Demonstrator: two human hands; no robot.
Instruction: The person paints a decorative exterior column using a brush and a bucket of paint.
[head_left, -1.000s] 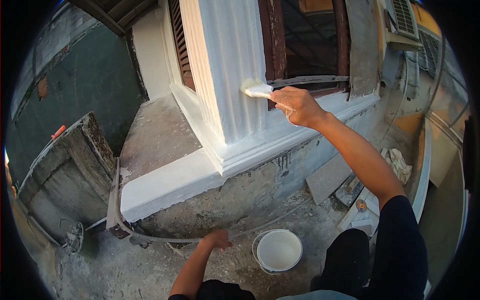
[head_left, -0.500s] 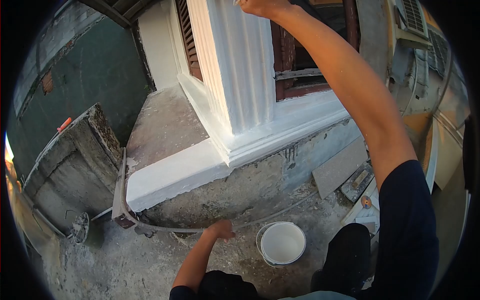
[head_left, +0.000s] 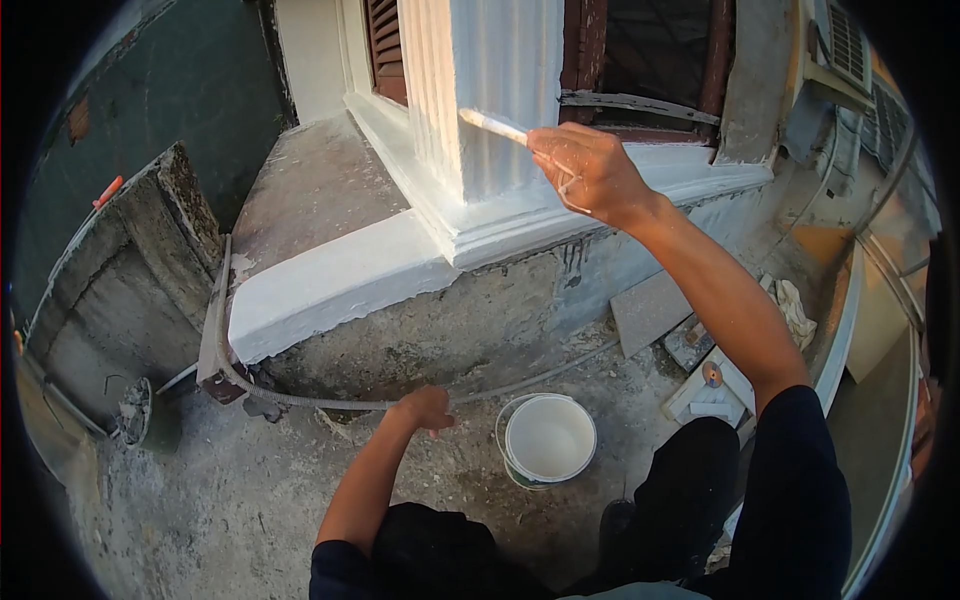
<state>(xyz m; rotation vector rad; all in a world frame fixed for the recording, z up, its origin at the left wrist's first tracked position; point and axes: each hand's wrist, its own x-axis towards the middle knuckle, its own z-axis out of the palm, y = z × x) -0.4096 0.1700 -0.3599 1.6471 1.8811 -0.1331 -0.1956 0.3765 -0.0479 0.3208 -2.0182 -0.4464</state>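
My right hand (head_left: 597, 172) is closed round a paintbrush (head_left: 495, 126) whose pale tip points left, overlapping the fluted white column (head_left: 510, 65) in this view. White streaks mark the fingers of that hand. Low in front of me, my left hand (head_left: 424, 408) hangs loosely bent at the wrist, its fingers partly showing and holding nothing. A white bucket (head_left: 550, 438) with a wire handle stands on the concrete floor to the right of my left hand. Beneath the column runs a white-painted ledge (head_left: 345, 275).
A grey flexible hose (head_left: 330, 403) curves along the foot of the rough wall. At the left are a concrete slab (head_left: 130, 260) and a dark bucket (head_left: 150, 420). A flat board (head_left: 650, 312) and scraps lie at the right, below a brown-framed window (head_left: 650, 60).
My right hand has come down from the top edge of the view, bringing the paintbrush into full sight before the column. The view has tilted, and my left hand stays low.
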